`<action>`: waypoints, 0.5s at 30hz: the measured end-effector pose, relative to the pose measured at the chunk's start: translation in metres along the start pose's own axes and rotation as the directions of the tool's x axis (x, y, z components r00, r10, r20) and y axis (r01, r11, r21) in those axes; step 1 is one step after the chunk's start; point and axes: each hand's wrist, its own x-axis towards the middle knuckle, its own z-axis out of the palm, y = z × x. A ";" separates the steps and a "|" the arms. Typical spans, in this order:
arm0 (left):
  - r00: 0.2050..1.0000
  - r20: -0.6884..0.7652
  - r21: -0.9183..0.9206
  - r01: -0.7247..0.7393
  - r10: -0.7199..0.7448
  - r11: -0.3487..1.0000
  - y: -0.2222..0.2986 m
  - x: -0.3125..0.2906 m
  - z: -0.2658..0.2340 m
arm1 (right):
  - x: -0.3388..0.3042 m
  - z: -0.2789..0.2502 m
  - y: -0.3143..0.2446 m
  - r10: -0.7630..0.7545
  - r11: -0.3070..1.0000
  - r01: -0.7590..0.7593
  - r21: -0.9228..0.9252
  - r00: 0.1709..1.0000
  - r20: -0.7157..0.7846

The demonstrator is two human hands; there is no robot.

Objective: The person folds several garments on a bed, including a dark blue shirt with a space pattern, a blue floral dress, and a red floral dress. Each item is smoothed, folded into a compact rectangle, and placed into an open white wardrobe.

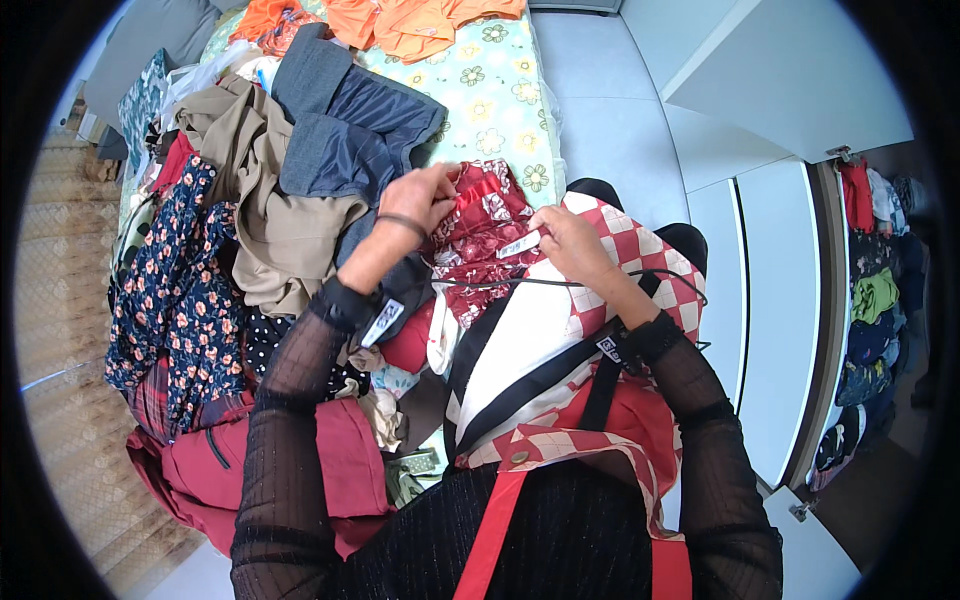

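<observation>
A dark red garment with a white floral print [475, 240] lies bunched over the front edge of the bed, by my lap. My left hand [418, 203] is closed on its left upper edge, fingertips curled into the cloth. At its right side my right hand [572, 243] pinches the same cloth, beside a small white label [519, 244]. A thin dark cord [560, 283] runs across just below the garment. The red and cream checked apron [672, 262] I wear spreads under my right forearm.
Left of the garment is a clothes heap: a grey jacket [325, 150], beige cloth [265, 215], a navy floral garment [170, 310] and a crimson garment [290, 465]. Orange clothes [410, 30] lie on the flowered bedsheet [500, 90]. An open wardrobe [875, 300] holds folded clothes at right.
</observation>
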 end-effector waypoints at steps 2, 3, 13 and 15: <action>0.994 0.086 0.093 0.061 -0.069 0.994 -0.007 0.024 -0.003 | -0.002 0.002 -0.001 -0.068 0.993 0.071 -0.090 0.997 0.027; 0.993 0.063 0.287 -0.112 0.098 0.951 -0.012 0.033 -0.006 | -0.002 0.004 -0.003 -0.044 0.993 0.045 -0.105 0.999 0.006; 0.661 0.691 0.051 0.359 -0.292 0.932 -0.023 0.058 0.004 | -0.002 0.000 -0.008 -0.101 0.995 0.101 -0.005 0.995 0.025; 0.682 0.668 0.139 0.277 -0.297 0.951 -0.014 0.056 0.008 | -0.001 0.002 -0.011 -0.139 0.989 0.140 -0.038 0.990 0.023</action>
